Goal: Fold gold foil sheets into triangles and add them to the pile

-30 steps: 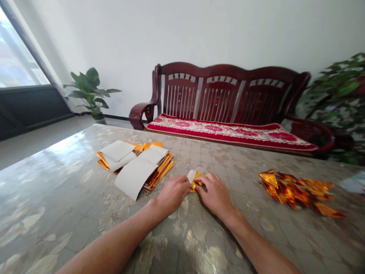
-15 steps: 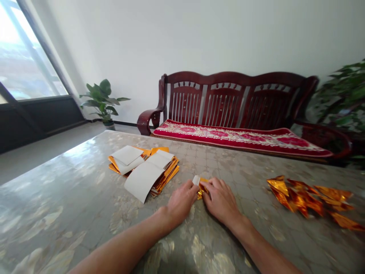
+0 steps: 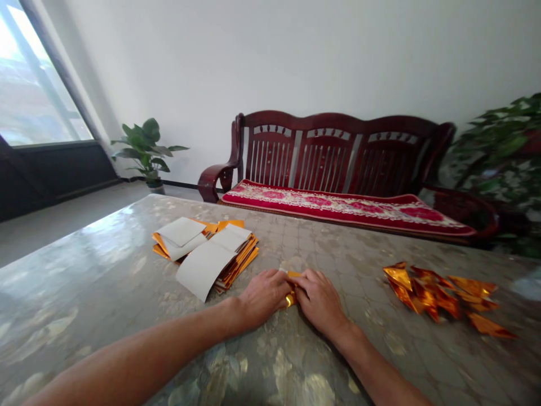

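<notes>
Between my hands lies a small piece of gold foil paper [image 3: 291, 299], low on the tabletop [image 3: 253, 361] and mostly covered by fingers. My left hand [image 3: 266, 296] is closed on its left side, fingers bent over it. From the right, my right hand [image 3: 318, 298] pinches the same paper, thumb and fingertips close to the left hand's. A stack of foil paper sheets [image 3: 207, 259], white backs up with orange-gold edges, rests to the left. Several folded gold foil shapes [image 3: 437, 293] lie in a loose group on the right.
Beyond the table stands a dark red wooden bench [image 3: 329, 152] with a red floral cover [image 3: 338, 207]. A potted plant [image 3: 147, 149] is on the floor at the back left, with a leafy plant [image 3: 502, 146] at the right edge.
The view has shifted slightly. My left fingers have moved over the paper, hiding the white part that showed before. Both hands stay on the foil paper.
</notes>
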`<act>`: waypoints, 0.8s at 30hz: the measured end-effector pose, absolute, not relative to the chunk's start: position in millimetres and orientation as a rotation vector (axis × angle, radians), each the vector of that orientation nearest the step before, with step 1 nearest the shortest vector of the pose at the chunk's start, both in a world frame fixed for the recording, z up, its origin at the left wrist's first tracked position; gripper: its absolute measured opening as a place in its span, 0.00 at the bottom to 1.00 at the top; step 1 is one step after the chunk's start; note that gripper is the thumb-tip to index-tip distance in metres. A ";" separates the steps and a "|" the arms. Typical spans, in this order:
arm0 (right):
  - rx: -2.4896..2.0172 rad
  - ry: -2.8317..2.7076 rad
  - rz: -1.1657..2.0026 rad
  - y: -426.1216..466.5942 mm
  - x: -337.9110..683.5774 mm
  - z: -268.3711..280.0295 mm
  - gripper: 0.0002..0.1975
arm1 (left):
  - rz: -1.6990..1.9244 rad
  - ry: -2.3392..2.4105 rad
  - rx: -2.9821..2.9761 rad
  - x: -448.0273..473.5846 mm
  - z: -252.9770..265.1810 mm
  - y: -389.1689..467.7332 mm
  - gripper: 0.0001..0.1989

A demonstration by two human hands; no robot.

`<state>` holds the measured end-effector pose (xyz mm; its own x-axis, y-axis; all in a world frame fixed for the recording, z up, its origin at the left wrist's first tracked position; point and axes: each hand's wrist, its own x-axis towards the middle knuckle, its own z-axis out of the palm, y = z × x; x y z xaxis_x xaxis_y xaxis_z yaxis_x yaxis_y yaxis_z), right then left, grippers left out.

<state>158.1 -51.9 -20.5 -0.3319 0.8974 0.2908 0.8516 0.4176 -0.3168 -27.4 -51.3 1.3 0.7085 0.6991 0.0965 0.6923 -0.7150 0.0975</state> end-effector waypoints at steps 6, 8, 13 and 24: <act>-1.531 -2.173 0.253 -43.4 160.7 -26.6 0.13 | 0.365 1.178 2.874 -33.5 -22.1 -48.4 0.10; -1.559 -2.120 0.301 -40.0 162.0 -28.1 0.13 | 0.348 1.220 2.878 -30.4 -24.3 -53.0 0.10; -1.607 -2.060 0.293 -34.3 164.0 -27.6 0.12 | 0.356 1.309 2.858 -17.3 -25.0 -66.7 0.07; -1.769 -2.163 0.196 -36.8 154.5 -6.1 0.05 | 0.405 1.355 2.838 -7.1 -30.5 -78.8 0.07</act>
